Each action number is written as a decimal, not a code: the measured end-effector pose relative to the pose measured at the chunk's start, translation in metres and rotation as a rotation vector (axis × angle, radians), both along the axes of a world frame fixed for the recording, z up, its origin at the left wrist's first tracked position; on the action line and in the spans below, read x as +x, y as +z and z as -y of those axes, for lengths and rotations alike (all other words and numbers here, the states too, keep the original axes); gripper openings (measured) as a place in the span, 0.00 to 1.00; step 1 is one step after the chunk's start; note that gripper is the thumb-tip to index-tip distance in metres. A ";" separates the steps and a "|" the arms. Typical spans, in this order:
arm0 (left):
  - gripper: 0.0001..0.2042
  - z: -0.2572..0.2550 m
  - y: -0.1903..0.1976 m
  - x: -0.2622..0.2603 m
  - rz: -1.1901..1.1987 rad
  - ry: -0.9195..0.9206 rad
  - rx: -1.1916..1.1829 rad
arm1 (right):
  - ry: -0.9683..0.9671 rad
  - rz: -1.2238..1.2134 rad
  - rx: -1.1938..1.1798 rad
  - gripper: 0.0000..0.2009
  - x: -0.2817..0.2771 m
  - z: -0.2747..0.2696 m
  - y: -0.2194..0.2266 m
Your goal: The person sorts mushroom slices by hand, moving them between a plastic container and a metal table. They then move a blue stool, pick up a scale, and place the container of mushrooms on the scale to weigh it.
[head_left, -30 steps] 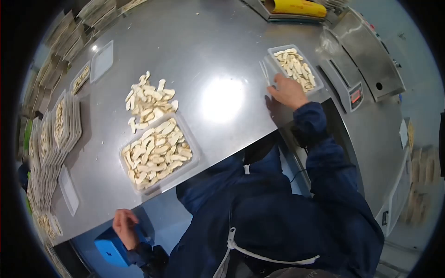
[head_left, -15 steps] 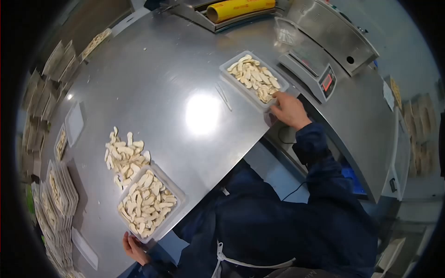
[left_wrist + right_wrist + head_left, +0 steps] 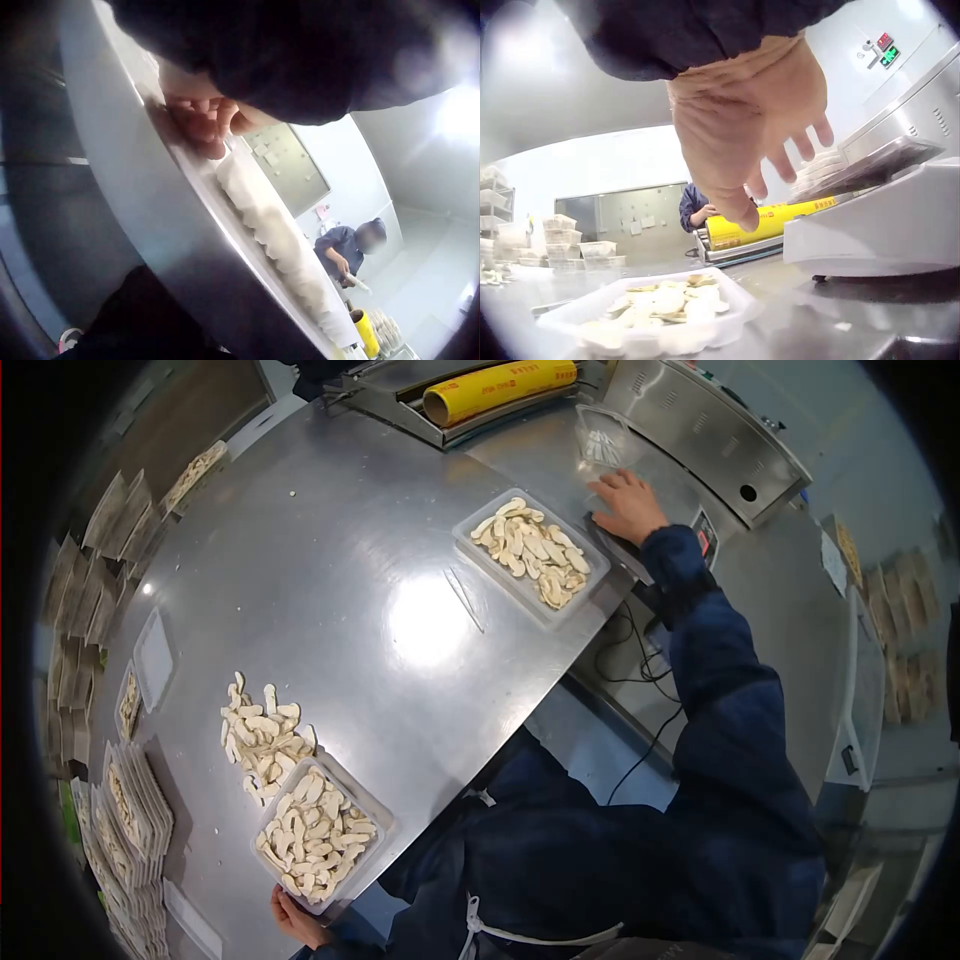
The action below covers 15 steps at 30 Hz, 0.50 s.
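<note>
My left hand [image 3: 297, 920] is at the near corner of a clear plastic container [image 3: 378, 838] heaped with sliced mushrooms [image 3: 312, 840], fingertips right at its rim. In the left wrist view, loosely bent fingers [image 3: 214, 127] meet the container's end. Against its far side lies a loose pile of mushroom slices [image 3: 262, 730]. Over the grey-white scale [image 3: 870, 232] reaches my right hand [image 3: 630, 507], fingers spread and holding nothing. A second container [image 3: 462, 542] of mushroom slices [image 3: 530, 550] stands to the left of the scale, below the right palm in the right wrist view.
A thin white strip [image 3: 463, 600] lies mid-table. Behind are a yellow film roll [image 3: 500, 390] on a wrapping stand, a steel machine [image 3: 690, 435] and a clear box [image 3: 602, 440] of white pieces. Stacked trays [image 3: 130, 800] line the left; another person [image 3: 349, 251] is beyond.
My right hand has left the second container's edge and moved up and right over the scale. My left hand has come up from below the table edge to the near container's corner. The view has turned.
</note>
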<state>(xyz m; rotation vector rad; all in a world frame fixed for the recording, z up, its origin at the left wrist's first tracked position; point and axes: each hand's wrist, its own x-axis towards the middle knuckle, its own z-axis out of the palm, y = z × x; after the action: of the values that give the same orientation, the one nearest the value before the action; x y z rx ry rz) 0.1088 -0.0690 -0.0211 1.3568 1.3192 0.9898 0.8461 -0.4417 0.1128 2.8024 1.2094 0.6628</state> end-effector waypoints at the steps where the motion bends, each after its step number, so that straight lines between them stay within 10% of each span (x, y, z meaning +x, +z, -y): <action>1: 0.17 0.002 0.001 0.001 -0.012 -0.003 0.010 | -0.039 -0.070 -0.058 0.23 0.018 -0.005 -0.005; 8: 0.16 -0.006 -0.002 -0.013 -0.090 -0.021 0.014 | -0.278 -0.044 -0.096 0.17 0.031 -0.008 -0.007; 15: 0.16 0.000 0.012 -0.007 -0.098 -0.040 -0.052 | -0.333 -0.128 -0.134 0.20 0.040 0.121 -0.011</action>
<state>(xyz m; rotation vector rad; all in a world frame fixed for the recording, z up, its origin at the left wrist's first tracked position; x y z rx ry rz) 0.1014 -0.0687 -0.0095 1.4017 1.3760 0.8659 0.8862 -0.5626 0.1021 2.8666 0.7370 0.3709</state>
